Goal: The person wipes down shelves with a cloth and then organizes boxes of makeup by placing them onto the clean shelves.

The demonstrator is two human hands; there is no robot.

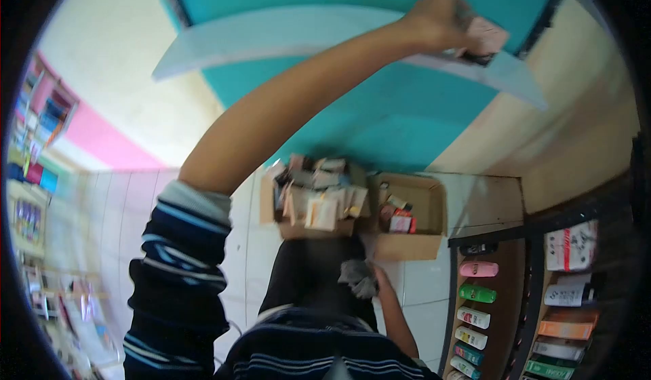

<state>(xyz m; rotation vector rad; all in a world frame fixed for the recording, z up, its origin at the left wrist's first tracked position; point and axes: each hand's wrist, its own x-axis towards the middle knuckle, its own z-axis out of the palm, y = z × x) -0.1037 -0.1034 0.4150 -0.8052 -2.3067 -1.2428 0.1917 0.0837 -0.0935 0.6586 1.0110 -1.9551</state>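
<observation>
My left hand (441, 22) reaches up to the right end of a pale wall shelf (285, 33). Its fingers are closed around a small pink box (489, 35), which is at the shelf board; a dark part shows just under the box. Low down beside my thigh, my right hand (381, 280) grips a crumpled grey cloth (358, 278). Below the shelf, on the floor, a cardboard box (267, 197) is heaped with small cartons (321, 207). Beside it, an open cardboard box (427, 200) holds several small packages, one of them red and white (401, 224).
To the right stands a dark rack (451, 298) with rows of bottles, including a pink bottle (479, 269) and a green bottle (477, 293). Shelves with goods (57, 305) line the far left. Floor tiles (234, 244) surround the cardboard boxes. A teal panel (325, 119) backs the shelf.
</observation>
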